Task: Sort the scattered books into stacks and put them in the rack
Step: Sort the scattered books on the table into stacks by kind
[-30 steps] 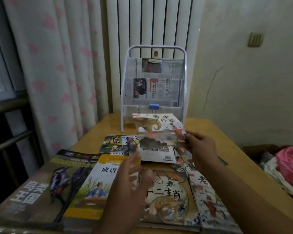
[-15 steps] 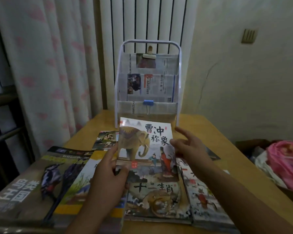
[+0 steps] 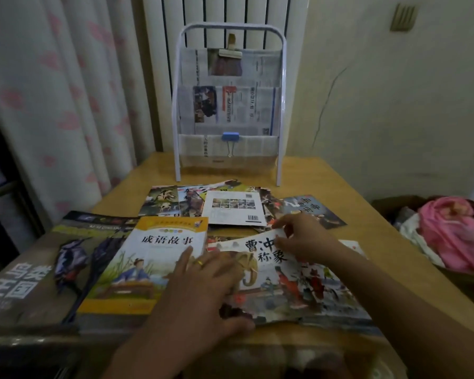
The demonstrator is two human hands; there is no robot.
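The left hand lies flat, fingers relaxed, on the elephant picture book. The right hand pinches that book's top edge on the tabletop.

Title 成语故事 printed in dark characters on yellow-bordered book. Title 曹冲称象 printed on elephant picture book, partly covered by a hand. Large white characters 鸟类王国 on dark bird book; barcode on white back cover, digits illegible.

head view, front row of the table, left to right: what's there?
Large grey bird-cover book → yellow-bordered idiom storybook → left hand → elephant-cover picture book → right hand, then pink cloth bundle off the table.
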